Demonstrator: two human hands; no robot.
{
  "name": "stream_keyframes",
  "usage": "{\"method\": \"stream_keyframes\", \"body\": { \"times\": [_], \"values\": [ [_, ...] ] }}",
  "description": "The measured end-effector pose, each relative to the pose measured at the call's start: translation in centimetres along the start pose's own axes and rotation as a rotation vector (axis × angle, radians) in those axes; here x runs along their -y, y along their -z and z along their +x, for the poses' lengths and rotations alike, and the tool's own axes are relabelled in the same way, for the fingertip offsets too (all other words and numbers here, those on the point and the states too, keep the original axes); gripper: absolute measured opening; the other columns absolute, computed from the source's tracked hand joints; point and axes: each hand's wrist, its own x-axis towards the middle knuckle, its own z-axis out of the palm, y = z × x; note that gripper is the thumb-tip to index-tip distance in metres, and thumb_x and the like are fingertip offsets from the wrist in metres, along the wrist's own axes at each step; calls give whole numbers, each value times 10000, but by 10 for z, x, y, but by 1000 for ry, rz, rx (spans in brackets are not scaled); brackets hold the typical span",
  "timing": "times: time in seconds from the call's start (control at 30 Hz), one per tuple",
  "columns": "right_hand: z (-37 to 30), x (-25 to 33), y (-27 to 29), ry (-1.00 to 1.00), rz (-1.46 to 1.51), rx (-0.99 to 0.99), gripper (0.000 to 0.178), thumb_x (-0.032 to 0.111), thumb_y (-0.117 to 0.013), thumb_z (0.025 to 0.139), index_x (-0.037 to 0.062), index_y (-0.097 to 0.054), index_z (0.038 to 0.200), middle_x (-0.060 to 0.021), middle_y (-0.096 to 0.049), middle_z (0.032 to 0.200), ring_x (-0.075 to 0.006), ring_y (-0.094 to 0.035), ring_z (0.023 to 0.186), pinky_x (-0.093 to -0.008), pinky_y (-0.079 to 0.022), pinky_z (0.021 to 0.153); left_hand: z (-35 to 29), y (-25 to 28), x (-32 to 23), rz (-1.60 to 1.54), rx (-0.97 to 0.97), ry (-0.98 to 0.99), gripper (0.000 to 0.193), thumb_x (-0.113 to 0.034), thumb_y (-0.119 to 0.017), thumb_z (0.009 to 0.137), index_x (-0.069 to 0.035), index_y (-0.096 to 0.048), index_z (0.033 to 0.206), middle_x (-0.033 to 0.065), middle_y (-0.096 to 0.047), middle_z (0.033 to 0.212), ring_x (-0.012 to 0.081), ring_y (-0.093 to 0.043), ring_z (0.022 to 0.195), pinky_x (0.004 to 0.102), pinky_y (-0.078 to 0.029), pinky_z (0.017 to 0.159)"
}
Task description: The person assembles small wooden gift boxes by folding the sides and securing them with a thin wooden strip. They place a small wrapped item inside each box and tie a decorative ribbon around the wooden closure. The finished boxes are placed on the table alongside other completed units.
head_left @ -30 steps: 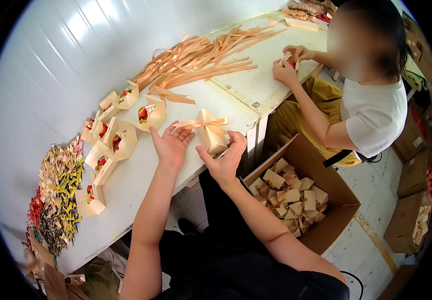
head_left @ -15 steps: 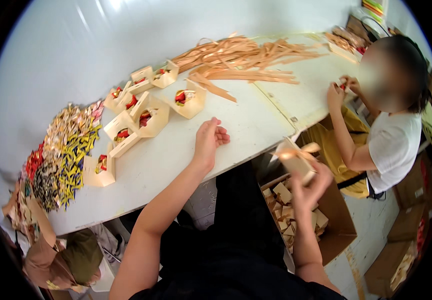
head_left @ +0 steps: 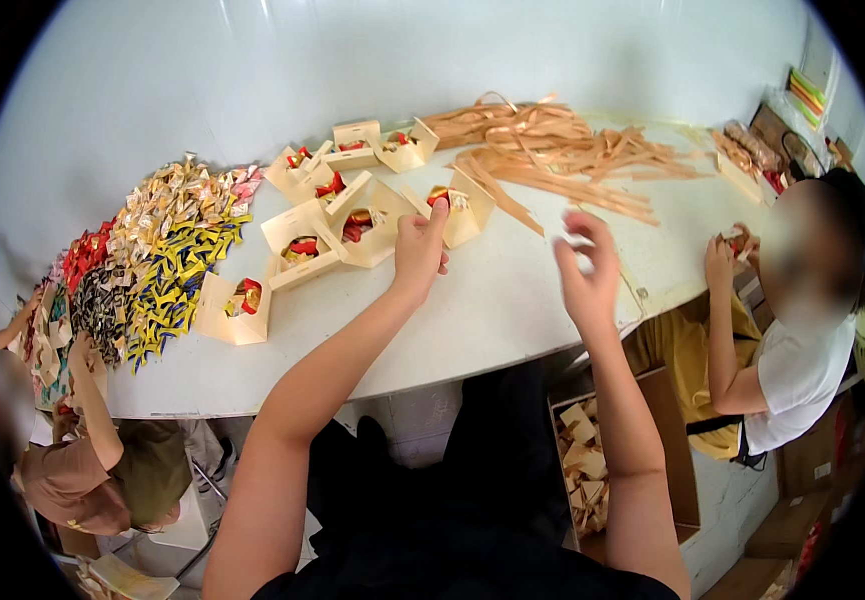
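Note:
My left hand (head_left: 421, 245) is over the table, its thumb raised and its fingers loosely curled. It overlaps the near left side of an open pale box (head_left: 471, 215) holding wrapped sweets; whether it touches the box cannot be told. To the right, my right hand (head_left: 590, 270) is raised above the table's near edge, slightly blurred, with thumb and fingers apart and nothing in it. Several more open boxes (head_left: 235, 312) with red and gold wrapped sweets are grouped left of my left hand. Beyond my right hand lie loose orange-gold ribbons (head_left: 593, 155).
A heap of wrapped sweets (head_left: 178, 270) covers the table's left end. A carton (head_left: 658, 430) with closed pale boxes (head_left: 583, 460) stands below the table edge, partly behind my right forearm. A co-worker (head_left: 803, 320) sits at the right; others (head_left: 83, 480) are at the left.
The ribbon-tied box has left my right hand, which has risen from near the carton to above the table. My left hand has come up to an open box. The view has shifted.

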Motion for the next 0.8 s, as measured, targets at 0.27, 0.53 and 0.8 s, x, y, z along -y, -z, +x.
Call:
{"method": "stream_keyframes", "body": {
  "times": [0.27, 0.53, 0.8],
  "values": [
    [76, -114, -107, -194, -91, 348, 428, 232, -611, 1082, 26, -640, 1456, -195, -674, 1450, -350, -659, 1289, -449, -506, 1098, 46, -6, 25, 133, -21, -3, 459, -416, -609, 1093, 16, -587, 940, 110, -673, 747, 181, -649, 521, 351, -532, 432],
    [-11, 2, -43, 122, -268, 650, 328, 126, -664, 1020, 39, -714, 1332, -181, -679, 1240, -385, -670, 1126, -440, -531, 1018, 16, 47, 12, 738, 235, -232, 297, -233, -608, 995, 25, -666, 859, 209, -713, 759, 381, -718, 696, 514, -557, 635],
    [-33, 13, -29, 491, -246, 747, 322, -24, -843, 798, 85, -807, 1099, -106, -678, 1126, -315, -657, 1038, -430, -524, 937, -27, 86, 5, 822, 250, -582, 268, -199, -639, 1002, 21, -706, 864, 221, -703, 811, 430, -684, 768, 517, -526, 694]
  ]
}}
